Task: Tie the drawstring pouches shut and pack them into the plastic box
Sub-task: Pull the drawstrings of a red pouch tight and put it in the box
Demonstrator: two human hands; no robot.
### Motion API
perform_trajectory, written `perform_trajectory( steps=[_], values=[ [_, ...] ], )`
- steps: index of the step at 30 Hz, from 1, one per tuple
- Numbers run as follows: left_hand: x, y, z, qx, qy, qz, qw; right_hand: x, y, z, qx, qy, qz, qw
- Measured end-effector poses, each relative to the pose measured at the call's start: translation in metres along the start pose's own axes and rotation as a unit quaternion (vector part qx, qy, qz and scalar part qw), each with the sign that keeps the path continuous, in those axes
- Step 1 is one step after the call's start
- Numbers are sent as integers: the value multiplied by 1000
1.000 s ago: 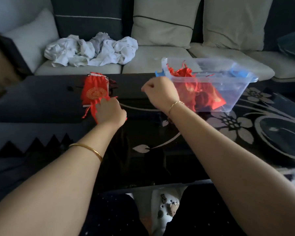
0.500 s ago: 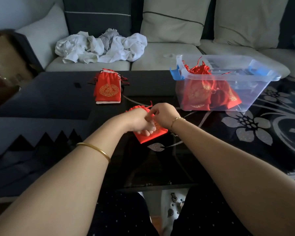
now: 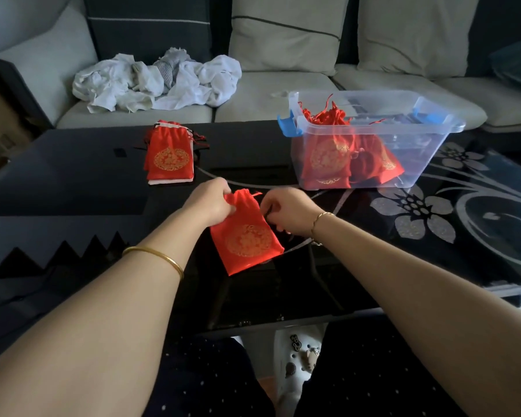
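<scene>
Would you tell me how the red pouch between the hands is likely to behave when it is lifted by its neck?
Probably floppy: the red pouch lies flat and its neck bunches where the left hand grips it. Likely light, since it looks thin and unfilled. Its shiny fabric may be slippery.

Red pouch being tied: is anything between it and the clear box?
Nothing visible does. Only bare table lies between the red pouch and the open-topped plastic box; the stack of pouches sits off to the left.
</scene>
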State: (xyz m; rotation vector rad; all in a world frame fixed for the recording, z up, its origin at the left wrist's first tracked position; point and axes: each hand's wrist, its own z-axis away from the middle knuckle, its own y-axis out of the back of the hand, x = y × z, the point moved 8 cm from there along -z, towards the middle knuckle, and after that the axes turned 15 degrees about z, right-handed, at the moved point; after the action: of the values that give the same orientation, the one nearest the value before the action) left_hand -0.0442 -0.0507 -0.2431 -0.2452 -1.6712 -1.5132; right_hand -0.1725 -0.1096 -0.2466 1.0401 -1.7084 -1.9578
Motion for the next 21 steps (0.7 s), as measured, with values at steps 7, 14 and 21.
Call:
perform_trajectory(
  steps=[7, 14, 21],
  values=[
    [40, 13, 9, -9, -145, 58, 988, 30, 31, 2, 67, -42, -89, 993],
    [48, 18, 13, 15, -156, 75, 985, 44, 27, 12, 21, -77, -232, 970],
    [50, 18, 12, 14, -141, 102, 985, 56, 32, 18, 41, -153, -419, 894]
  ],
)
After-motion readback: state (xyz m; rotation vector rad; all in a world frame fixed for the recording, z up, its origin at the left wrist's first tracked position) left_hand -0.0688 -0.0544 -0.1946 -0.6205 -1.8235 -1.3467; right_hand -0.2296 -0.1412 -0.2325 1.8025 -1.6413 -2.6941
